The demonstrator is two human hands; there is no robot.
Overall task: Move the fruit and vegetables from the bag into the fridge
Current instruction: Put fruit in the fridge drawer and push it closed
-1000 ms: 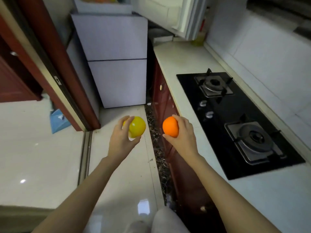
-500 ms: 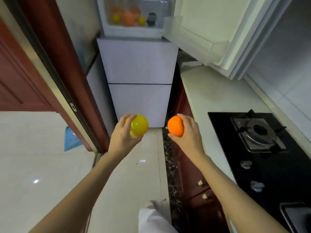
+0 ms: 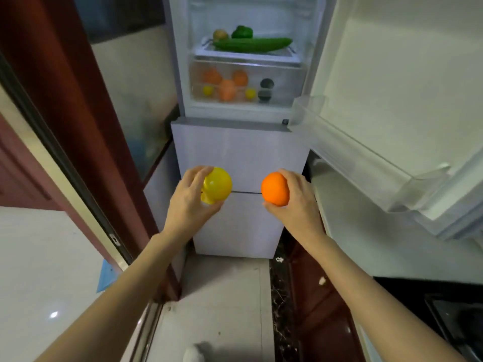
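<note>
Both hands full: left hand [image 3: 189, 205] fingers wrap the round yellow fruit [image 3: 217, 186], right hand [image 3: 295, 202] the smooth orange [image 3: 275, 188]; clear fridge drawer [image 3: 245, 84] lies straight ahead, above you.

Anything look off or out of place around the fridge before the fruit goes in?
Nothing stands out. The fridge top door is open, the cucumber lies flat on its shelf, and fruit sits in the clear drawer. The left hand holds a yellow fruit, the right hand an orange.
</note>
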